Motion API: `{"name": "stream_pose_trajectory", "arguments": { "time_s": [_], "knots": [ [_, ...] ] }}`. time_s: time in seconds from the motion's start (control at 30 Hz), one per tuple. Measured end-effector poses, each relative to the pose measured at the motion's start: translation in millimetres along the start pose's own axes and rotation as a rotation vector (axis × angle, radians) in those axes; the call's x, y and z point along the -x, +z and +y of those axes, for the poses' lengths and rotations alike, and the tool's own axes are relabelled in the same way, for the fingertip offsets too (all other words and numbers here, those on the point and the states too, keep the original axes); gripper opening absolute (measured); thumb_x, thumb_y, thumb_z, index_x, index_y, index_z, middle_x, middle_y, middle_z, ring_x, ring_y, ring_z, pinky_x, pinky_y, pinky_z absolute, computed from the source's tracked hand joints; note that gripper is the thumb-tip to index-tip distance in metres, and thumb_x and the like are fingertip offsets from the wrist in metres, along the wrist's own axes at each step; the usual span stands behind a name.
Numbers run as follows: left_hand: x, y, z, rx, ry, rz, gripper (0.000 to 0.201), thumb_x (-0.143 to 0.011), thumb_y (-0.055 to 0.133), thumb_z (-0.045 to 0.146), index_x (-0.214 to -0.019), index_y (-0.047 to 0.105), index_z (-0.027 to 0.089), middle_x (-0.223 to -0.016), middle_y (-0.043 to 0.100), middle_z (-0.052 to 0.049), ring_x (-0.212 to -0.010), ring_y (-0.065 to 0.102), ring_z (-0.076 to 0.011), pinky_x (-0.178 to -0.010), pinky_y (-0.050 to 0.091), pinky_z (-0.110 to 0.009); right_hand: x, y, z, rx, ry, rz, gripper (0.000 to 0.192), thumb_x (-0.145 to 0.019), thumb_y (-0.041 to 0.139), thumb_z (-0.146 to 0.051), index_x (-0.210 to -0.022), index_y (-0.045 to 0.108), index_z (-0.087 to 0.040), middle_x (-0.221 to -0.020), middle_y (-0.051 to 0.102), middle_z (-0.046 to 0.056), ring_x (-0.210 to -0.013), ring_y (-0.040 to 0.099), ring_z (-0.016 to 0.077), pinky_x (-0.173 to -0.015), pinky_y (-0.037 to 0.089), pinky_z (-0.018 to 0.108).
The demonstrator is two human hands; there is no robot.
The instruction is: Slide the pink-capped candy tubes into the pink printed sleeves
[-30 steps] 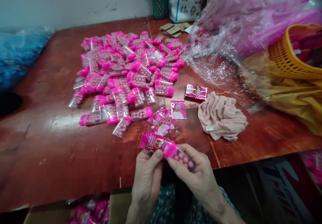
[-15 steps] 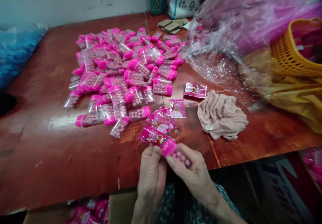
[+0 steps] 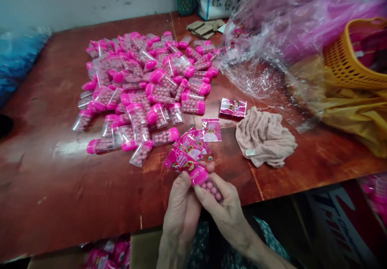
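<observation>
Grasping capped container (image 3: 207, 185) in right hand (image 3: 228, 206), pinching printed wrapper (image 3: 178, 159) by its cap with left hand (image 3: 181, 204), over near edge of desk (image 3: 75, 196). Not covering body yet; can't see any wrapped in pile (image 3: 139, 77).

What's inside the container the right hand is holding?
Pink balls show through the clear wall of the container. The right hand covers part of that wall, and the pink cap hides whatever lies beneath it.
</observation>
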State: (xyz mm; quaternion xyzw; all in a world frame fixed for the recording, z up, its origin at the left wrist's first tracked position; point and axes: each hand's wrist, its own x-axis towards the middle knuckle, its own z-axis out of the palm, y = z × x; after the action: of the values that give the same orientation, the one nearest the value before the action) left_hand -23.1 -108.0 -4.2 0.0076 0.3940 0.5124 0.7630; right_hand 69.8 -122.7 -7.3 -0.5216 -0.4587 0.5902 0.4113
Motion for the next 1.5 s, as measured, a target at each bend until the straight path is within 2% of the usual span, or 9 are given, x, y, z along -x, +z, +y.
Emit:
{"name": "stream_pose_trajectory", "arguments": {
  "time_s": [0.1,0.27,0.53,0.7,0.83,0.93,1.03,1.3,1.5],
  "knots": [
    [0,-0.4,-1,-0.043,0.080,0.021,0.026,-0.076,0.061,0.035,-0.090,0.069,0.014,-0.092,0.069,-0.009,-0.099,0.059,-0.0250,-0.091,0.043,-0.037,0,1,0,0.023,-0.014,-0.009,0.014,-0.085,0.049,-0.029,-0.088,0.056,-0.017,-0.065,0.047,-0.004,-0.054,0.043,0.0085,-0.053,0.038,0.018],
    [-4,0.5,1,-0.121,0.147,0.067,0.023,-0.077,0.060,0.033,-0.082,0.071,0.014,-0.087,0.070,-0.010,-0.096,0.061,-0.0243,-0.091,0.043,-0.036,0,4,-1,0.249,-0.044,0.001,0.022,-0.085,0.048,-0.027,-0.103,0.056,-0.017,-0.071,0.059,0.001,-0.059,0.054,0.0124,-0.060,0.041,0.022],
    [-1,3.4,1,-0.194,0.156,0.046,0.031,-0.080,0.056,0.036,-0.087,0.071,0.011,-0.093,0.070,-0.013,-0.103,0.058,-0.0261,-0.095,0.039,-0.038,-2,3,2,0.177,-0.039,0.002,0.015,-0.086,0.048,-0.030,-0.087,0.056,-0.018,-0.060,0.048,-0.005,-0.050,0.045,0.0080,-0.052,0.037,0.018],
    [-1,0.8,7,-0.239,0.133,0.011,0.029,-0.075,0.061,0.036,-0.085,0.072,0.011,-0.098,0.069,-0.015,-0.105,0.056,-0.0301,-0.094,0.039,-0.041,-1,1,-4,0.176,-0.047,-0.045,0.019,-0.086,0.048,-0.028,-0.100,0.056,-0.019,-0.066,0.054,-0.004,-0.054,0.050,0.0083,-0.056,0.039,0.018],
    [1,-1.2,9,-0.238,0.141,-0.014,0.030,-0.071,0.065,0.036,-0.087,0.072,0.012,-0.099,0.068,-0.015,-0.105,0.056,-0.0321,-0.092,0.040,-0.042,1,-1,-7,0.180,-0.003,-0.093,0.017,-0.086,0.047,-0.033,-0.088,0.057,-0.018,-0.066,0.054,-0.003,-0.055,0.048,0.0092,-0.053,0.039,0.018],
    [4,-0.5,4,-0.246,0.150,0.004,0.023,-0.074,0.063,0.029,-0.089,0.072,0.014,-0.100,0.068,-0.014,-0.104,0.057,-0.0298,-0.091,0.042,-0.041,2,2,-3,0.153,-0.018,-0.038,0.015,-0.086,0.048,-0.032,-0.084,0.055,-0.018,-0.063,0.051,-0.004,-0.053,0.047,0.0089,-0.053,0.038,0.018],
    [6,0.0,-2,-0.239,0.168,0.062,0.020,-0.076,0.061,0.025,-0.088,0.071,0.014,-0.098,0.069,-0.013,-0.100,0.059,-0.0271,-0.089,0.043,-0.039,3,5,1,0.173,-0.076,0.031,0.013,-0.085,0.050,-0.029,-0.088,0.055,-0.018,-0.059,0.049,-0.005,-0.050,0.046,0.0081,-0.053,0.038,0.018],
    [4,-8.0,4,-0.187,0.170,0.137,0.026,-0.072,0.064,0.031,-0.091,0.070,0.014,-0.091,0.070,-0.011,-0.084,0.064,-0.0223,-0.076,0.051,-0.031,1,-7,-10,0.028,0.032,-0.157,0.019,-0.085,0.052,-0.034,-0.097,0.055,-0.019,-0.081,0.059,0.000,-0.072,0.054,0.0129,-0.065,0.043,0.022],
    [7,2.4,-2,-0.173,0.184,0.149,0.026,-0.074,0.062,0.031,-0.090,0.070,0.012,-0.091,0.070,-0.012,-0.078,0.066,-0.0205,-0.070,0.052,-0.029,15,1,-7,0.134,0.026,-0.044,0.017,-0.091,0.040,-0.028,-0.102,0.052,-0.024,-0.087,0.060,0.000,-0.079,0.056,0.0141,-0.072,0.043,0.023]
  ]
}}
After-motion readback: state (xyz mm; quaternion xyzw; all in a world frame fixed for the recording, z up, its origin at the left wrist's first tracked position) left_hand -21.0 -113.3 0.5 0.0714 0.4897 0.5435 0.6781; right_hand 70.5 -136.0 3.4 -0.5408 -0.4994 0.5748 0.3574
